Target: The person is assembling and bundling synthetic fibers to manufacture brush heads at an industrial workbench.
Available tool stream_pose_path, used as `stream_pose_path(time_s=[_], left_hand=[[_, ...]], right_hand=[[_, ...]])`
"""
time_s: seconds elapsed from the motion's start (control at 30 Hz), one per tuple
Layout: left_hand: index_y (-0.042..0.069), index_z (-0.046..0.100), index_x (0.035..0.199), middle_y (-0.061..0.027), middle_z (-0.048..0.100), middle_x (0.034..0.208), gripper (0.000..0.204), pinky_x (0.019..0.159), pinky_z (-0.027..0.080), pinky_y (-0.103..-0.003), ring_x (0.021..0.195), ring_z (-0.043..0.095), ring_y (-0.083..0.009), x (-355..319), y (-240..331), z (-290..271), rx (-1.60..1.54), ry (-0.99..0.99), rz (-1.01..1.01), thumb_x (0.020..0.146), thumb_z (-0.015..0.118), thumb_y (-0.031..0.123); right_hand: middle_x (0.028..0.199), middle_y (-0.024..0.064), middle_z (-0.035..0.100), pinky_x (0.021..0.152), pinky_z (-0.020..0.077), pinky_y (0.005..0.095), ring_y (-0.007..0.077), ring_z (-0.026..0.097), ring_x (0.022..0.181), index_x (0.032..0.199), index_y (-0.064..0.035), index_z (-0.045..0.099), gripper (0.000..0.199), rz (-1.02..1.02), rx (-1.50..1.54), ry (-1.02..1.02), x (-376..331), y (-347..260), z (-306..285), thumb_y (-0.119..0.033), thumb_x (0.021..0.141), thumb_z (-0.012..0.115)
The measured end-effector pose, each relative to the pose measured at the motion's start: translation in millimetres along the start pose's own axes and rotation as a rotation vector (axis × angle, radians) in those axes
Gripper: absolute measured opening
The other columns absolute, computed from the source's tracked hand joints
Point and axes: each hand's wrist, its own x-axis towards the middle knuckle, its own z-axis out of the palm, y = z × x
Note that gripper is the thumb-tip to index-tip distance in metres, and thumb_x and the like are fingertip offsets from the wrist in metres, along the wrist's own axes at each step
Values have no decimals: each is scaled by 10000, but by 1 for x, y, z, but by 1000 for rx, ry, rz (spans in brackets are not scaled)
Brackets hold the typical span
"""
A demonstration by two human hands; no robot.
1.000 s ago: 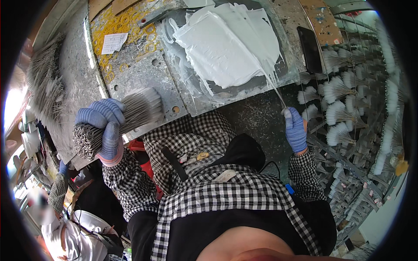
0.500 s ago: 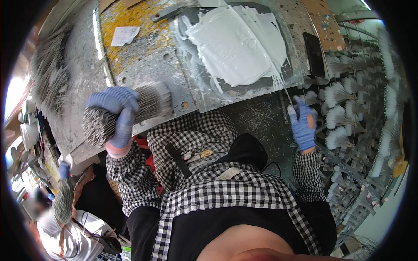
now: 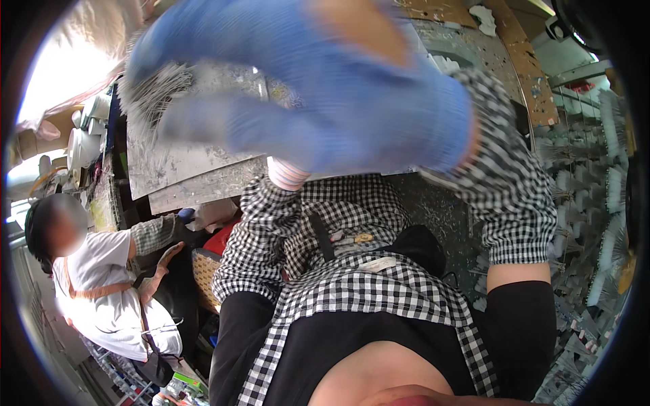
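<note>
My right hand, in a blue knit glove with a hole in its back, is raised close to the camera. Motion blurs it, but its fingers reach out to the left with a gap between them, and no object shows there. It covers most of the worktable. Behind it, my left hand shows only the striped cuff of its glove; its fingers and anything they hold are hidden. Beyond my right fingertips, a pile of loose grey bristles lies on the worktable.
At the left a person in a white shirt works beside a woven basket-like seat. Racks of white-bristled brushes line the right side. A speckled brown board edges the far right of the table.
My right hand has left the thin rod at the table's front edge and risen left across the view. It now hides my left hand, the bristle bundle that hand held, and most of the white paste.
</note>
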Motion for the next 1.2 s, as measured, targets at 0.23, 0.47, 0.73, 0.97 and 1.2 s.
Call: stream_pose_path(time_s=[0.23,0.47,0.73,0.97,1.2], left_hand=[[59,547,1304,-99,599,1219,346,951,501,-355,1119,577,-189,0,-38,12,441,-64,211,974,590,153],[88,479,1475,-133,549,1439,456,1091,482,-391,1330,541,-216,15,-51,12,1335,-17,738,1064,520,280],[39,723,1000,-39,725,897,148,745,561,-283,805,684,-133,24,-33,11,-165,15,-17,892,762,132],[34,723,1011,-30,737,917,232,791,569,-294,838,689,-119,23,-34,6,-145,56,-33,835,826,144],[87,674,1219,-154,707,1143,510,875,562,-431,1020,689,-270,80,31,-28,278,-410,506,760,782,282]], right_hand=[[1284,179,666,1037,498,485,349,618,1234,1460,-105,521,733,-185,-23,-602,25,-2,14,-628,948,559],[1337,222,627,1055,506,470,340,608,1264,1457,-117,533,771,-147,163,-334,30,23,24,-614,890,692],[1447,206,552,1168,426,430,326,522,1365,1475,-25,463,936,409,241,-327,-80,56,-21,-483,763,862],[1375,156,582,1125,449,403,280,567,1272,1433,-41,486,769,399,71,-10,-122,62,107,-281,800,851],[1349,117,607,1028,493,385,238,596,1217,1415,-74,516,592,374,-76,-37,-147,70,110,-371,940,708]])
